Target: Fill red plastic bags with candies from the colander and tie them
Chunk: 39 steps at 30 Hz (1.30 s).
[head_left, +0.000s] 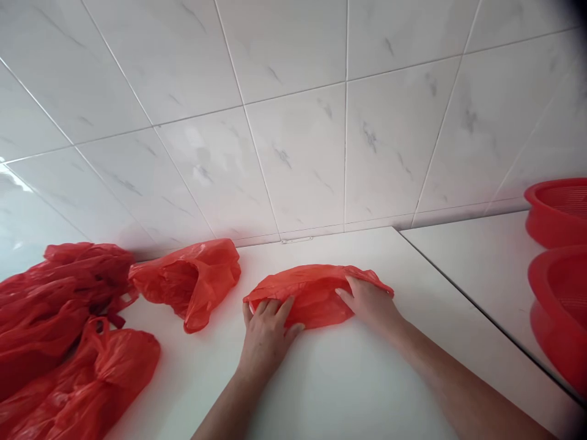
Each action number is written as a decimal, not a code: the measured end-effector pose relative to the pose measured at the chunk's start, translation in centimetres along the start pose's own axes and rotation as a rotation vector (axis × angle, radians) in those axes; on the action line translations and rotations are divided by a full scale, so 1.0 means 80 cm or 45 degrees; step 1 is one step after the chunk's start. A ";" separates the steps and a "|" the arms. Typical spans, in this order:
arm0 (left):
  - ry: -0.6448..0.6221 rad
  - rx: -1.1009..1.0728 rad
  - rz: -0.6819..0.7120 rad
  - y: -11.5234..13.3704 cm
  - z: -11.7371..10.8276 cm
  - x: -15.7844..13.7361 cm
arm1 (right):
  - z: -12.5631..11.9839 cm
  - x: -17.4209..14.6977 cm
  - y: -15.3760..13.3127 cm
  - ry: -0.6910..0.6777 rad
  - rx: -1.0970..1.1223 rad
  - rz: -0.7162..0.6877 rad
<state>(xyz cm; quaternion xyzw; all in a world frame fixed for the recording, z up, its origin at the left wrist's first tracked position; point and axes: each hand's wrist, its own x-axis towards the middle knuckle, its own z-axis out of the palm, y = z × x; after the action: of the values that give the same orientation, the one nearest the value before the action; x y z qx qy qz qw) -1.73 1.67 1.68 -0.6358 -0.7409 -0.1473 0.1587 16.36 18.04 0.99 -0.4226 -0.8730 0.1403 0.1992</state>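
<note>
A red plastic bag [316,302] lies on the white surface in front of me, its mouth spread wide towards me. My left hand [266,336] holds the bag's left end, with the fingers bent over the rim and the thumb apart at the lower edge. At the other end, my right hand [369,299] grips the rim; its fingertips are partly hidden by the plastic and its thumb points into the mouth. Just left of my hands sits a second crumpled red plastic bag [213,281], partly open and touched by neither hand.
A heap of red plastic bags [59,305] and a knotted red bag [123,360] fill the left side. Two red plastic baskets [557,269] stand at the right edge, beyond a seam in the white surface [339,391]. A tiled wall [298,153] rises behind.
</note>
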 end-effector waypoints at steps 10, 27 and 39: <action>-0.090 -0.231 0.187 0.013 -0.001 -0.001 | -0.049 -0.009 -0.023 -0.253 -0.201 0.165; 0.096 -0.371 0.266 0.016 -0.008 -0.001 | -0.024 0.000 0.008 -0.084 0.481 -0.091; 0.106 -0.380 -0.163 -0.009 0.021 -0.003 | -0.017 0.011 0.030 -0.274 1.204 0.323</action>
<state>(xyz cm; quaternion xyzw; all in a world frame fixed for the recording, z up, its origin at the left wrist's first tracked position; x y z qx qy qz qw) -2.48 2.10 0.05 -0.5972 -0.7424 -0.2918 0.0832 18.14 20.32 1.36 -0.3719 -0.6712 0.5866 0.2591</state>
